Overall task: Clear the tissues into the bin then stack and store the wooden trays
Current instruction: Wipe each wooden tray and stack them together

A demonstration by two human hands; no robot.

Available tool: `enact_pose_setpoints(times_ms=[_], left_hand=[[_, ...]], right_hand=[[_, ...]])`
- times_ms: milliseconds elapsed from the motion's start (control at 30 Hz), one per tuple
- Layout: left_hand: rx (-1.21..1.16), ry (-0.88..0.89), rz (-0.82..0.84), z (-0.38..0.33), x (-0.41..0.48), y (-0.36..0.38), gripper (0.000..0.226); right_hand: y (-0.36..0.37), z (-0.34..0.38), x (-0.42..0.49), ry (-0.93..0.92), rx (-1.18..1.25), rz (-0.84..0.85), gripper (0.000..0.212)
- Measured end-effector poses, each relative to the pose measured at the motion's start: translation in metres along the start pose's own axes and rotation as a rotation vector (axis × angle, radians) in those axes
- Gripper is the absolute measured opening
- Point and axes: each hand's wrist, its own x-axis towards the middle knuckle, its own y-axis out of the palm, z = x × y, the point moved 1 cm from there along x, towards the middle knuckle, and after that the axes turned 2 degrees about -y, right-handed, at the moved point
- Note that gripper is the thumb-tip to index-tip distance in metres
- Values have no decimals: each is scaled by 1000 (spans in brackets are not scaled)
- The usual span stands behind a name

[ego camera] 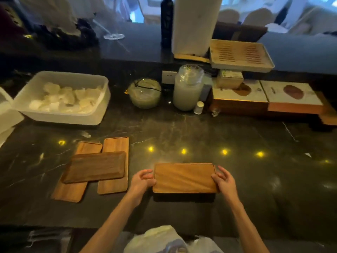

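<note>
The short ends of the wooden tray (185,178) were covered by the fingers of the left hand (143,181) and the right hand (223,180). Its underside was hidden, so contact with the tabletop (182,128) could not be judged. Left of the left hand, a lighter tray (114,185) and a second lighter tray (70,190) were partly covered by a darker tray (94,167) laid across them. Far beyond the left hand, the white pieces (62,99) in a plastic tub (60,117) were blurred. Nearer than both hands, a pale bag (164,240) was cut off by the bottom edge. Beyond the right hand, the print on the flat boxes (291,92) was too small to be read.
</note>
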Motion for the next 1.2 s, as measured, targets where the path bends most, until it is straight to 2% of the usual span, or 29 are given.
enact_pose_setpoints(times_ms=[100,300,433,600,667,833,933,1067,1200], left_hand=[[68,-32,-63,9,0,26,47],[194,18,-167,-2,21,70,35],[284,10,-236,-9,40,93,37],[392,30,-336,-9,54,97,23],[458,60,-327,-8,54,98,21],[630,125,-283,2,55,95,20],[660,145,-262,0,56,93,20],[702,119,-226,-3,56,91,25],[731,174,-220,3,52,92,25]], right_hand=[[-21,-9,5,15,-32,1,40],[-37,-15,33,83,-184,-16,40],[-35,-13,52,65,-312,-76,39],[-30,-18,61,96,-365,-188,31],[-29,-21,60,92,-423,-241,29],[-24,-33,58,28,-548,-250,28],[-22,-34,58,6,-582,-261,28],[-26,-35,62,-10,-495,-241,26],[-31,-34,67,-48,-639,-232,25]])
